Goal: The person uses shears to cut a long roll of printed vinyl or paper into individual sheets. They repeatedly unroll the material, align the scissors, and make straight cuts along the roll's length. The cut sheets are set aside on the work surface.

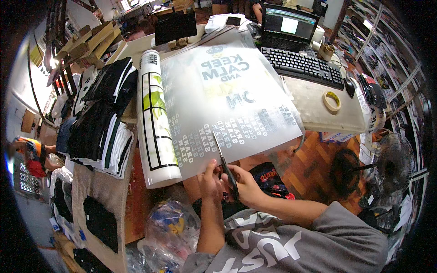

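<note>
A large translucent printed film sheet lies before me, bearing mirrored lettering in big and small blocks. One side of it rolls up into a thick roll with a green and black pattern, standing at the left. My left hand pinches the near edge of the film, thumb on top. Right beside it, my right hand grips the black handles of a pair of scissors. The scissor blades reach over the near edge into the film, among the small lettering; whether they are open or closed is hard to tell.
Folded dark and white garments are stacked at the left. A keyboard, a mouse, a laptop and a tape roll sit at the right. A pedestal fan stands on the floor; plastic bags lie below.
</note>
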`<control>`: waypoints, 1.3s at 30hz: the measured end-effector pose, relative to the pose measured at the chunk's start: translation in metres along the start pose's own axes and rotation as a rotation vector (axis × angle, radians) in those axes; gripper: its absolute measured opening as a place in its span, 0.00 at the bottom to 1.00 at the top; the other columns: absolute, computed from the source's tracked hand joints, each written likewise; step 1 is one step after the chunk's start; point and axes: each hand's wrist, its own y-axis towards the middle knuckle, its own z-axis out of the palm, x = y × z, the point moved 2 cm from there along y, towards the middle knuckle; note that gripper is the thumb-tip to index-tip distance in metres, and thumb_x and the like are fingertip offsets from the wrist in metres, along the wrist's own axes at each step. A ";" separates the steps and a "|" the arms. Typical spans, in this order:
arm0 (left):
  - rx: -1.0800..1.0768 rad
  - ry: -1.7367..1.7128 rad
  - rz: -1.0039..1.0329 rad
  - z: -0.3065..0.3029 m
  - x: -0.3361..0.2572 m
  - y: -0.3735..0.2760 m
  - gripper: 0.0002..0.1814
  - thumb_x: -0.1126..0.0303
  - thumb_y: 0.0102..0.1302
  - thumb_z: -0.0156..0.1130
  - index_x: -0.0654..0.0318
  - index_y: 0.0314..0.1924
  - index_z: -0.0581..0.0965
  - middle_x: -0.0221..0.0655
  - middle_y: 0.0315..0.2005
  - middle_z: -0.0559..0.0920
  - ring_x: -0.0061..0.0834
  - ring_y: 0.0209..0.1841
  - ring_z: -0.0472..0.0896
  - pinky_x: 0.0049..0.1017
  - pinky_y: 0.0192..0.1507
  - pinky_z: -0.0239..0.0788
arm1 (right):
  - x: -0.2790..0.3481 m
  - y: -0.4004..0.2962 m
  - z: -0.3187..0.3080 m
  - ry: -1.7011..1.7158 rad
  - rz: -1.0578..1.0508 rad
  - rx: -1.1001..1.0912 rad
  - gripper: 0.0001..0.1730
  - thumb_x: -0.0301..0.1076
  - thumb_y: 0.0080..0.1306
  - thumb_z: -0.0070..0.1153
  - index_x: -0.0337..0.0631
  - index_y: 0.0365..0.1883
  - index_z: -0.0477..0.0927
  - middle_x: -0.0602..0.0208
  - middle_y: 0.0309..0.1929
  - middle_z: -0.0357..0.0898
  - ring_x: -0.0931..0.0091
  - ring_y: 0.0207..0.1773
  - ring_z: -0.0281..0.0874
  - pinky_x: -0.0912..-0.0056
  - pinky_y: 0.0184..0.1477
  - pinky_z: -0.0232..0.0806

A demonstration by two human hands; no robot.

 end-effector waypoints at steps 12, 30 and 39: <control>0.010 -0.062 -0.097 -0.001 -0.011 0.005 0.13 0.74 0.59 0.62 0.62 0.45 0.73 0.29 0.37 0.76 0.26 0.39 0.75 0.27 0.43 0.67 | 0.056 0.158 -0.004 -0.250 -0.040 -0.113 0.28 0.49 0.65 0.56 0.31 0.50 0.72 0.70 0.22 0.70 0.82 0.19 0.63 0.75 0.19 0.56; 0.324 -0.469 -0.456 -0.056 0.008 0.031 0.13 0.66 0.61 0.63 0.63 0.43 0.74 0.29 0.36 0.74 0.25 0.40 0.70 0.27 0.45 0.63 | 0.156 0.522 -0.009 -0.577 -0.252 -0.200 0.24 0.50 0.62 0.59 0.33 0.35 0.81 0.69 0.22 0.73 0.76 0.24 0.69 0.67 0.24 0.64; 0.453 -0.380 -0.456 -0.058 0.006 0.032 0.13 0.65 0.62 0.62 0.63 0.43 0.74 0.29 0.37 0.74 0.23 0.40 0.70 0.25 0.45 0.63 | 0.178 0.415 -0.007 -0.510 -0.382 -0.076 0.20 0.47 0.67 0.54 0.44 0.50 0.72 0.81 0.17 0.62 0.85 0.15 0.57 0.80 0.17 0.53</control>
